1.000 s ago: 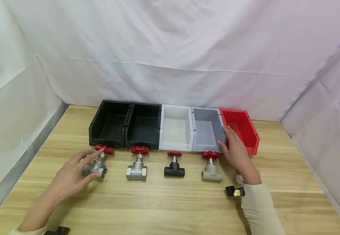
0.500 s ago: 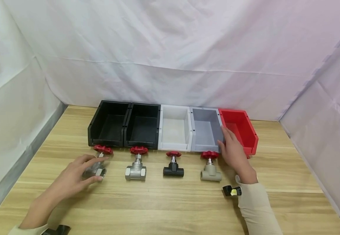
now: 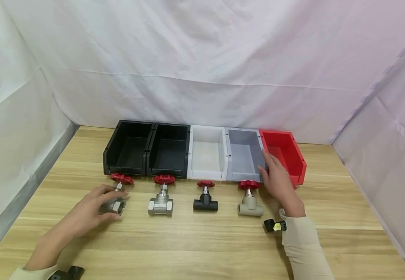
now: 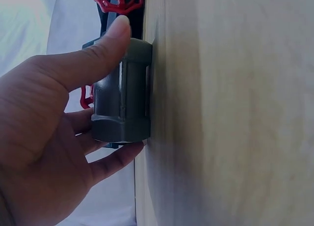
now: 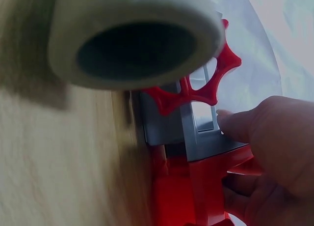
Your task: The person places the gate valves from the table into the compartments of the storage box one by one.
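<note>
Right now, the left hand (image 3: 88, 212) is holding the silver valve (image 3: 118, 205), which is resting on the wood table (image 3: 188, 245), with thumb (image 4: 98, 64) and fingers (image 4: 115, 162) curling round it. It is looking chunky and shiny, with a bumpy red wheel (image 3: 122, 179). Its fat pipe (image 4: 122, 98) is lying crossways, one open end facing right and a bit toward the person. Its stem (image 3: 119, 187) is pointing away, toward the left black bin (image 3: 124, 170). The pointer finger is sitting lower than a second ago, when it was reaching near the wheel. Farther off, the right hand (image 3: 277, 181) is pinching the walls where the grey bin (image 3: 241, 176) is meeting the red bin (image 3: 296, 180).
</note>
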A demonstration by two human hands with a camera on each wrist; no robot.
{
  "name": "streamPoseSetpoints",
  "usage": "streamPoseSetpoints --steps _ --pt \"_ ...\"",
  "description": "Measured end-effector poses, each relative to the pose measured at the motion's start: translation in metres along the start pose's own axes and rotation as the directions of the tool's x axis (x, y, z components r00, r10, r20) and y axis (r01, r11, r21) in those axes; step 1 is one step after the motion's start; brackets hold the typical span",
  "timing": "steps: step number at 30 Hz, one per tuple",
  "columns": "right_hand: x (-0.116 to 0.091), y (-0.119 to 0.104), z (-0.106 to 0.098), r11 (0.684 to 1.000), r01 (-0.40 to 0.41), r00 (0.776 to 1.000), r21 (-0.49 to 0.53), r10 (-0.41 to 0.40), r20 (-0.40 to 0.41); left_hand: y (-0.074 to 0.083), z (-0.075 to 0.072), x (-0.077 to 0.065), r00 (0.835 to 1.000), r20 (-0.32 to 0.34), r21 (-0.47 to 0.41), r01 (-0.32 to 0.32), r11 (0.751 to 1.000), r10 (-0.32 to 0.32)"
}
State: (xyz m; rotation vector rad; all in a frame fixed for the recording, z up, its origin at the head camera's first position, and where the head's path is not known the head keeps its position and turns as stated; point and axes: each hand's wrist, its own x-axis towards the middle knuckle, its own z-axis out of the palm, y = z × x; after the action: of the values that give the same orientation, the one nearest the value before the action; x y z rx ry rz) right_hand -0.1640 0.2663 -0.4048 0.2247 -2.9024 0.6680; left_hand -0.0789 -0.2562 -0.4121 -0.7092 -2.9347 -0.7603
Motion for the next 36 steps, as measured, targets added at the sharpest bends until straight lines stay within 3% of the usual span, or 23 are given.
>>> streamPoseSetpoints --steps 9,24,36 --pt "-0.0003 -0.0019 0.0036 1.000 0.013 1.000 0.008 -0.013 -0.022 -0.0025 -0.0005 0.0016 0.999 0.030 -0.037 0.012 0.999 -0.011" --pt "0.0013 -0.0018 0.0049 0.998 0.066 0.997 -0.008 -0.066 -0.032 -0.0046 0.0010 0.0015 1.000 0.019 -0.054 0.006 0.999 -0.005" --pt "0.0018 -0.0018 0.0052 0.998 0.068 0.997 -0.016 -0.069 -0.029 -0.0057 0.0027 0.0011 0.998 -0.003 -0.025 -0.065 0.998 0.065"
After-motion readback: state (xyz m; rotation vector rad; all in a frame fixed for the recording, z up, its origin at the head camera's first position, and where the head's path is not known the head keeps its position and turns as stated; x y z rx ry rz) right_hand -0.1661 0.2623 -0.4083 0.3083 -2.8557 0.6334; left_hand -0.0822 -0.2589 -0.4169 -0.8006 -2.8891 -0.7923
